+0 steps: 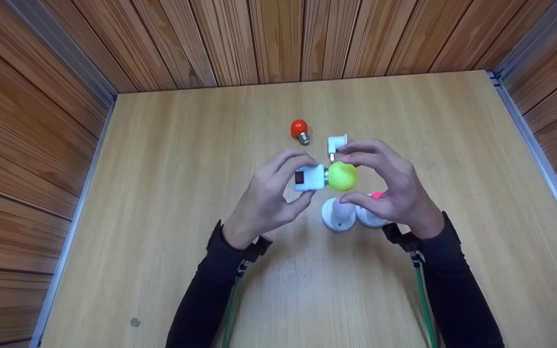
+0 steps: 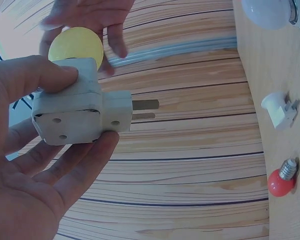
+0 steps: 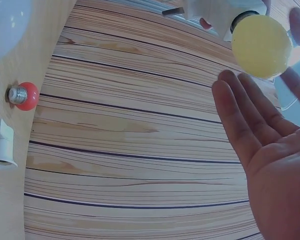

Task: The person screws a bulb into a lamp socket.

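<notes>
My left hand [image 1: 273, 193] grips a white plug-in lamp holder [image 2: 70, 107] between thumb and fingers, above the table. Two flat metal prongs [image 2: 146, 104] stick out of its side block. A yellow bulb [image 1: 342, 176] sits in the holder's mouth, its metal base partly showing in the head view. Around the bulb my right hand [image 1: 392, 186] is spread, fingers fairly straight on the far side and thumb on the near side. In the right wrist view a gap shows between several fingertips [image 3: 227, 80] and the bulb; whether another finger touches it, I cannot tell.
A red bulb [image 1: 299, 129] lies farther back on the table, near a second white plug-in holder [image 1: 336, 141]. Below the hands stand two round white bases [image 1: 339, 223], one with a white bulb, the other partly hidden by my right hand. Wood-panelled walls [image 1: 278, 43] enclose the table.
</notes>
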`<state>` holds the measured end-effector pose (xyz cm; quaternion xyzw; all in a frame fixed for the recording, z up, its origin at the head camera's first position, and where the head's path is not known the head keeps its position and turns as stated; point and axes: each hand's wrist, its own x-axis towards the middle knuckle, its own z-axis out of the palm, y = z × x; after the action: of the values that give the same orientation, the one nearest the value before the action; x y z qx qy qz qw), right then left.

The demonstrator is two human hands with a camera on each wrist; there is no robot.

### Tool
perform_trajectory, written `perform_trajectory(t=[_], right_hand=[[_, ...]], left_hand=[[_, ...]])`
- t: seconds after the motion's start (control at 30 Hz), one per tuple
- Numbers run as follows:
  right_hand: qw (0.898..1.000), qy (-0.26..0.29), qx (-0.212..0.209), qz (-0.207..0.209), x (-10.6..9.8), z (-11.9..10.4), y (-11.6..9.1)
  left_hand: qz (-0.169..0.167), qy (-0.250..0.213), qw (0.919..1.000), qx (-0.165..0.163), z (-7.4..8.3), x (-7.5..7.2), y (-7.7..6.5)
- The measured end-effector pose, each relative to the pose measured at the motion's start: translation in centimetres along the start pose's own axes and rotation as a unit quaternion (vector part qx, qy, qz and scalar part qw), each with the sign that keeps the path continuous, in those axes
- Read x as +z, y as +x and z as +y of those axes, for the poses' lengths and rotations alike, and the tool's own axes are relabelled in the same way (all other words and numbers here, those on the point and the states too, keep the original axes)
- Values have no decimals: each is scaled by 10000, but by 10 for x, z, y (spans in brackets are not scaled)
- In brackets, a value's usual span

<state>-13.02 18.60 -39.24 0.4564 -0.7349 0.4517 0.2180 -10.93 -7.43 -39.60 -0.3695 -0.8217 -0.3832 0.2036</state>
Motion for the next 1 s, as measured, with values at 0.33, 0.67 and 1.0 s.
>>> perform_trajectory(t=[0.33, 0.67, 1.0], right_hand=[[9988, 350, -335, 44, 3, 1, 1], [9975, 457, -527, 131, 5, 2, -1], [9974, 406, -598, 66, 6, 3, -2]], left_hand=[[-56, -59, 9999, -101, -1, 0, 1], [-24, -61, 9999, -105, -1, 0, -1], [-34, -104, 9999, -111, -1, 1, -1]])
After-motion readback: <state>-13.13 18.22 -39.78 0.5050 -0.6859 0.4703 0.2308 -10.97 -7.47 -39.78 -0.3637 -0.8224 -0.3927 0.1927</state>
